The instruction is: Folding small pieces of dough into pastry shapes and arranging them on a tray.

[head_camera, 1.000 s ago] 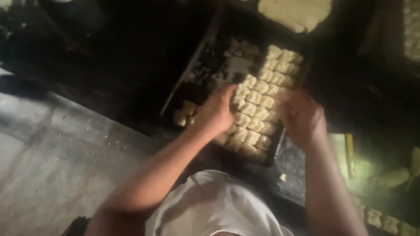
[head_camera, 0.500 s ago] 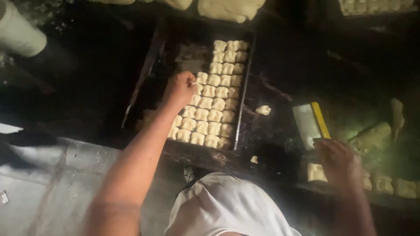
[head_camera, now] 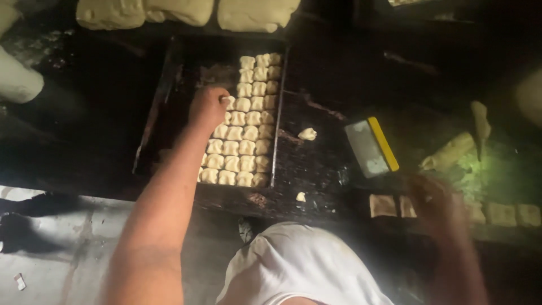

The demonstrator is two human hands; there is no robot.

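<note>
Rows of small dough pieces [head_camera: 244, 133] are packed in the right part of a dark baking tray [head_camera: 164, 90]; its left part is bare. One piece at the rows' left edge is pinched by the left hand [head_camera: 208, 107]. The right hand [head_camera: 435, 203], blurred, grip unreadable, has reached the cut dough squares [head_camera: 384, 205] below the scraper [head_camera: 371, 147], nearer than half a second ago.

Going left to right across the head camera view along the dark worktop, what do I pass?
Left hand on the dark baking tray → rows of dough pieces → loose dough scrap → yellow-handled scraper → right hand over cut dough squares.
</note>
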